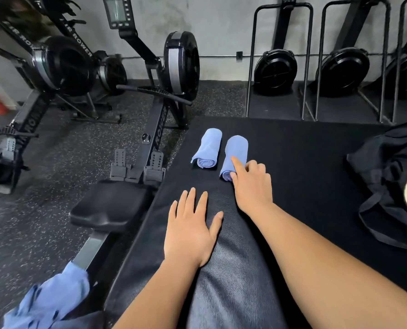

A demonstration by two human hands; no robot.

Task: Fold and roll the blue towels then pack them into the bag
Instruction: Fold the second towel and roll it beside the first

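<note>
Blue terry roll under the right hand (254,186): index finger (236,165) laid straight along the top of the right towel roll (237,147), thumb tip at its near end, other fingers curled clear of the cloth. Grip is loose, a press more than a clamp, not wrapped round the roll

Left hand (190,229) lies flat on the black padded counter (304,162), fingers spread, holding nothing, lower centre of frame

Right towel roll sits just past the right hand, long axis near-to-far, leaning slightly right at the far end. Left towel roll (208,148) is just beside it, same direction, small gap between, a loose flap at its near left corner. Both look finished

Black bag (387,186) slumps at the right edge of frame, well apart from the rolls, mouth not clearly readable. The right hand is the nearer one to it, so packing likely means a sideways carry to the right with that hand

Loose blue towel (53,300) lies crumpled at lower left, off the counter beside the rower seat (110,205), nearer the left hand, not yet folded

Rowing machines fill the upper left
</note>
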